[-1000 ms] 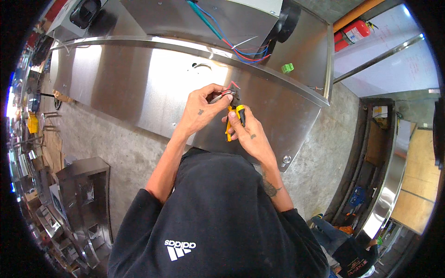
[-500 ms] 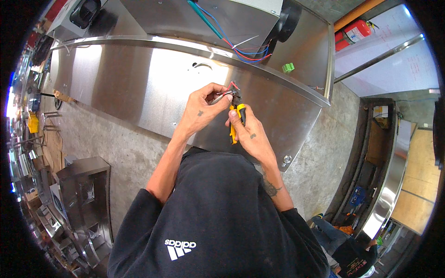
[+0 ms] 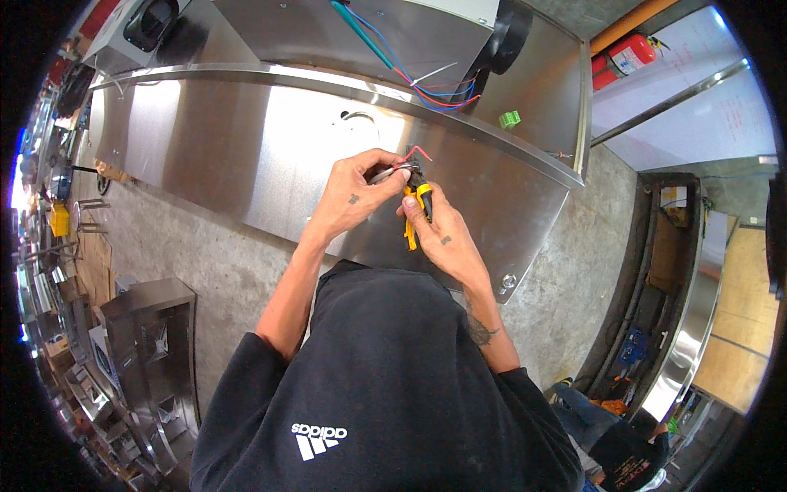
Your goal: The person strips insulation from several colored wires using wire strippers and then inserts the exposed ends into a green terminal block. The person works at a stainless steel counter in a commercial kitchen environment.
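Over the steel panel, my left hand [image 3: 348, 195] pinches a grey cable [image 3: 382, 175] between thumb and fingers. A red wire [image 3: 420, 152] sticks out from the cable's end, bent to the right. My right hand [image 3: 443, 236] is closed around yellow-and-black pliers [image 3: 411, 235], with one handle on each side of the thumb. Their dark jaws meet the cable end right at my left fingertips. Whether the jaws bite on a wire is too small to tell.
Beneath my hands lies a long steel panel [image 3: 205, 156] with a round hole. Beyond its raised edge are loose red and blue wires [image 3: 443, 102], a green terminal block [image 3: 510, 120] and a black round duct [image 3: 512, 37]. A co-worker [image 3: 623, 447] is at the lower right.
The pliers have shifted slightly toward me, their jaws lower against the cable. More of the red wire shows above them, its bent end pointing right. My left hand stays nearly still.
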Demonstrator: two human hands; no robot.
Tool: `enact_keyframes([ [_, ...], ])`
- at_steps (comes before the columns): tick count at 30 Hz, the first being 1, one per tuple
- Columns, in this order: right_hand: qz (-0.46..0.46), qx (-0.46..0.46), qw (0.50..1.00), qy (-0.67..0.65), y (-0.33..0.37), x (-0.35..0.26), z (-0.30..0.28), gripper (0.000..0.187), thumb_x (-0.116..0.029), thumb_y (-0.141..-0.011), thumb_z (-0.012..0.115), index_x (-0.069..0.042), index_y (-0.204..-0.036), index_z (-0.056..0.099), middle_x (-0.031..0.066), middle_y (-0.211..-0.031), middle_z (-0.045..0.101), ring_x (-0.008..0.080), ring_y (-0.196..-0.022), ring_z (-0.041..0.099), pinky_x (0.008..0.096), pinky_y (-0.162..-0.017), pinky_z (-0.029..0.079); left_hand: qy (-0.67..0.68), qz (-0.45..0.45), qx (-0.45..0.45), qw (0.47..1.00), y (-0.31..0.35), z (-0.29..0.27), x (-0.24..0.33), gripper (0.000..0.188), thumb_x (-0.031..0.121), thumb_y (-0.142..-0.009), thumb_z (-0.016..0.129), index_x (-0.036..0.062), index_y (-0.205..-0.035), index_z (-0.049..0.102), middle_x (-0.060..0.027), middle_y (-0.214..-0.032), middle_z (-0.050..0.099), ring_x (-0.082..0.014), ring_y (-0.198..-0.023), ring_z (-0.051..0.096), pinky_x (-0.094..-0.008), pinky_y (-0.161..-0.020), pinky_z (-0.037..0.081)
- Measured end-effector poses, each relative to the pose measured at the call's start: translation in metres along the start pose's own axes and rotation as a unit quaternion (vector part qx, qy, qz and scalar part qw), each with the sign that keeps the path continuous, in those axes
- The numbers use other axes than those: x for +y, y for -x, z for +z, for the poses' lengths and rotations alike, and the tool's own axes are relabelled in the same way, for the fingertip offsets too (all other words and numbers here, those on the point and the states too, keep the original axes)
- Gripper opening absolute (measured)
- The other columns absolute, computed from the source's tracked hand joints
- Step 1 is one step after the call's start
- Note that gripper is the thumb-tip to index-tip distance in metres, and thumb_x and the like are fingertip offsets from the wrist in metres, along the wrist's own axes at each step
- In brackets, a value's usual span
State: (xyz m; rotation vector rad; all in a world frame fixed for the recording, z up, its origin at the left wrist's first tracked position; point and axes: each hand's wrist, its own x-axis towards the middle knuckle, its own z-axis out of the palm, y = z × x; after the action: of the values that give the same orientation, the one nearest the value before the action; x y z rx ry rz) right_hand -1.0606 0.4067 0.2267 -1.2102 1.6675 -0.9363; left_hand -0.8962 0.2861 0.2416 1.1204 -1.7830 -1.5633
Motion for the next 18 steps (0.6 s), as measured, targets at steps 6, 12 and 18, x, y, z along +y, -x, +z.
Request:
enact_keyframes([
  [6, 0.054, 0.014, 0.992, -0.109, 0.002, -0.010, 0.013, 0.049, -0.045, -0.118, 0.055, 0.001, -0.132, 0.055, 0.0127, -0.099, 0.073, 0.0188, -0.078, 0.073, 0.0353, -0.073, 0.059, 0.011, 0.022, 0.019, 1.000, 0.000, 0.004, 0.000, 0.031, 0.019, -0.100, 0.082, -0.0045, -0.119, 0.078, -0.0038, -0.093, 0.077, -0.0072, -0.086, 0.064, -0.0261, -0.076, 0.053],
  [12, 0.064, 0.033, 0.995, -0.068, -0.001, -0.012, 0.015, 0.047, -0.045, -0.117, 0.056, 0.002, -0.126, 0.056, 0.0088, -0.090, 0.070, 0.0159, -0.073, 0.070, 0.0341, -0.067, 0.057, 0.022, 0.053, 0.073, 0.996, 0.004, 0.018, -0.015, 0.028, 0.018, -0.102, 0.080, -0.0043, -0.118, 0.077, -0.0052, -0.091, 0.076, -0.0080, -0.084, 0.066, -0.0278, -0.074, 0.055],
  [18, -0.014, 0.074, 0.996, -0.057, -0.006, -0.001, 0.022, 0.043, -0.040, -0.117, 0.057, 0.002, -0.127, 0.056, 0.0100, -0.089, 0.073, 0.0167, -0.077, 0.072, 0.0352, -0.070, 0.057, 0.004, 0.101, 0.114, 0.988, 0.005, 0.027, -0.013, 0.025, 0.017, -0.103, 0.079, -0.0031, -0.117, 0.077, -0.0057, -0.089, 0.076, -0.0076, -0.080, 0.066, -0.0275, -0.071, 0.055],
])
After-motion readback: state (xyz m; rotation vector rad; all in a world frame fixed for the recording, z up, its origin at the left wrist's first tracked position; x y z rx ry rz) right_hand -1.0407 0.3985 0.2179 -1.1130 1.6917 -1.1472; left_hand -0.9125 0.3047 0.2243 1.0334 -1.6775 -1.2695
